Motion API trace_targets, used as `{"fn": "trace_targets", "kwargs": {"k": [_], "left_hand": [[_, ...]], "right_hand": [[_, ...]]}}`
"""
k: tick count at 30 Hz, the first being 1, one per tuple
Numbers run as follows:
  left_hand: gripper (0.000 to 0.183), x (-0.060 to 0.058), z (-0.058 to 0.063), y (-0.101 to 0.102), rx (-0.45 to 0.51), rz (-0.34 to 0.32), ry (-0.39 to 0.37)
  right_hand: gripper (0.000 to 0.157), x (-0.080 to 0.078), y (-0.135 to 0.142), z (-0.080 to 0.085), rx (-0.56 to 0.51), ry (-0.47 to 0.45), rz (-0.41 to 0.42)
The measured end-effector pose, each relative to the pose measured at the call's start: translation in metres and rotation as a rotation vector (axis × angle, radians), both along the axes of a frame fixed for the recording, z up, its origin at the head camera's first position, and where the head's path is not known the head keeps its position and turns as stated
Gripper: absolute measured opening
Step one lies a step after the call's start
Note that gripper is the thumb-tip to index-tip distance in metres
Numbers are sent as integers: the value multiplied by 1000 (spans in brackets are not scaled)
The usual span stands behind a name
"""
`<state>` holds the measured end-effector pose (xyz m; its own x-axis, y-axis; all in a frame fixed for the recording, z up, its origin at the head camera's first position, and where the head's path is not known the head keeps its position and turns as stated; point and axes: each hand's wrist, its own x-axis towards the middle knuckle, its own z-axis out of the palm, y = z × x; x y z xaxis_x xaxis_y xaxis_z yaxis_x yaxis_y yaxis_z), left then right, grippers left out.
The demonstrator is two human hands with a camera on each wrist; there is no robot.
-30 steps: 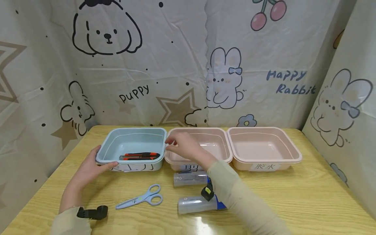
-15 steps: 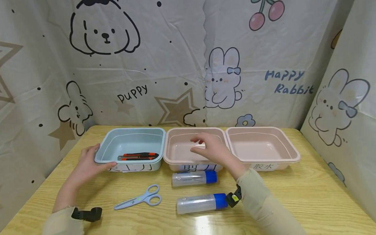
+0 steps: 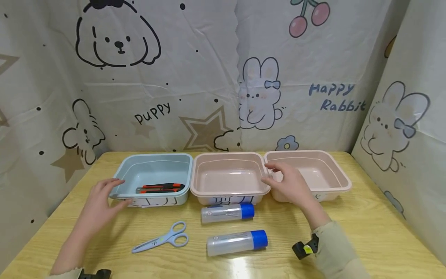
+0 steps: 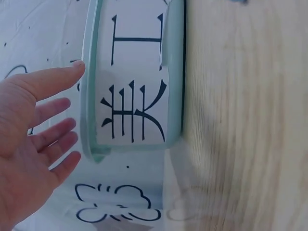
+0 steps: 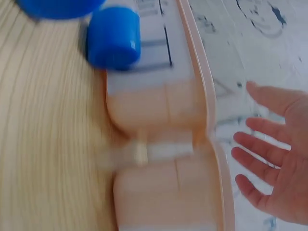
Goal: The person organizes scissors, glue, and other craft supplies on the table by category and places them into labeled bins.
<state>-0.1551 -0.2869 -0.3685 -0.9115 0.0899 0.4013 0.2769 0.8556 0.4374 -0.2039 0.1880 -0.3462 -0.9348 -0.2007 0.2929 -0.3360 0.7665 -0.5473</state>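
Note:
My left hand (image 3: 99, 203) is at the left front corner of a light blue bin (image 3: 181, 199), its fingers spread loosely and holding nothing. Thumb and fingers lie close to the bin's rim in the left wrist view; whether they touch it I cannot tell. Inside that bin lie black-and-orange utility knives (image 3: 160, 188). Over the place where the middle pink bin (image 3: 205, 199) meets the right pink bin (image 3: 334, 190) hovers my right hand (image 3: 292, 186). Its fingers are loosely bent with nothing between them, and it partly covers the right bin's label.
Light blue scissors (image 3: 162, 238) lie on the wooden table (image 3: 366, 240). Two clear glue bottles with blue caps, the rear one (image 3: 223, 213) and the front one (image 3: 231, 243), lie before the middle bin. A printed curtain (image 3: 195, 77) hangs behind.
My right hand has moved rightward from the blue bin's edge, across the middle bin, to the right pink bin. My left hand has loosened from the blue bin's corner. The view has shifted slightly.

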Motion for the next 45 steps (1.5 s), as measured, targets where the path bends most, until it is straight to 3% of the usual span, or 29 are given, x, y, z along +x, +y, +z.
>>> {"fn": "trace_targets", "kwargs": {"k": [4,8,14,19,25,35,39,45], "left_hand": [[39,9,0,6,-35,-18,7],[26,16,-1,14,-95,-41,70],[29,24,-1,22,-164,-86,138],[35,29,-2,27,-227,-141,137],[36,33,-2,40,-283,-188,-45],[37,32,-11,52,-220,-331,-449],[34,30,-16,54,-235,-363,-491],[27,29,-20,59,-252,-376,-469]], "right_hand": [[53,5,24,-5,-32,46,-5],[57,11,48,-10,-56,78,-2],[67,19,77,-14,-97,97,-18],[77,24,95,-17,-133,74,-60],[89,24,116,-18,-122,45,-126],[104,25,148,-32,-129,-34,-205],[108,27,156,-37,-149,-93,-219],[106,25,164,-46,-265,-176,-194]]}}
